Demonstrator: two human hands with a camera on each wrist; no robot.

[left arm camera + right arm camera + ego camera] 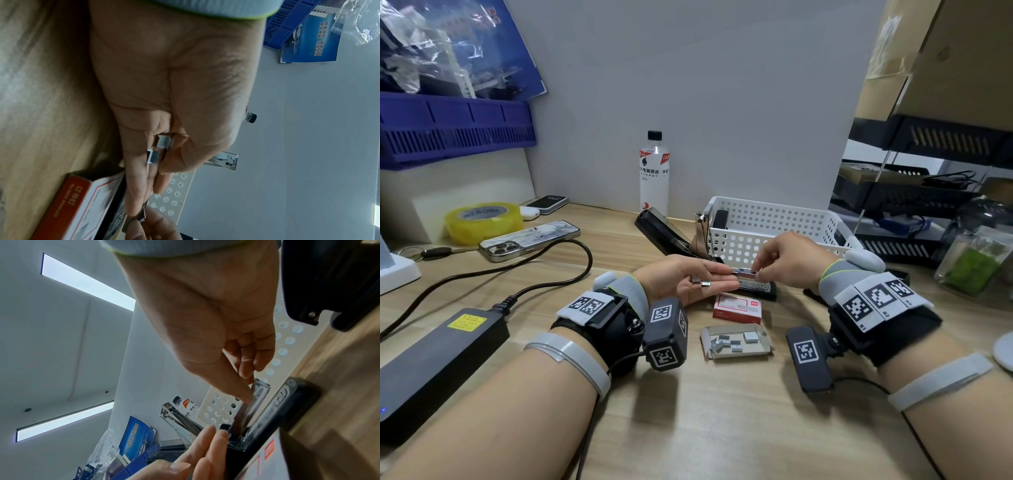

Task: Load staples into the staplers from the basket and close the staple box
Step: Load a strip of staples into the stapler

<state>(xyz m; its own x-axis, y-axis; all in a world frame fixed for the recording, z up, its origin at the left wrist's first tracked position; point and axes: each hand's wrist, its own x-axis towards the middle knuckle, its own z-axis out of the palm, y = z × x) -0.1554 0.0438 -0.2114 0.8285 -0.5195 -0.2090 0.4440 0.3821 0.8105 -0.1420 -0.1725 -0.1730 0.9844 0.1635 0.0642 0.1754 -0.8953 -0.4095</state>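
A black stapler (758,287) lies open on the desk in front of the white basket (774,226), its lid (664,233) swung back to the left. My right hand (755,272) pinches a staple strip (745,271) at the stapler's magazine rail (260,394). My left hand (709,279) is beside it, thumb pinning two short staple pieces (163,141) against the fingers. The red staple box sleeve (738,308) lies just in front of the stapler. Its inner tray (736,342) sits open nearer me with several loose staple pieces inside.
A drink bottle (654,171) stands behind the stapler. Left of it lie a phone (530,240), a yellow tape roll (484,221) and a power adapter (438,363) with its cable. Black shelves (914,202) and a glass jar (976,253) crowd the right.
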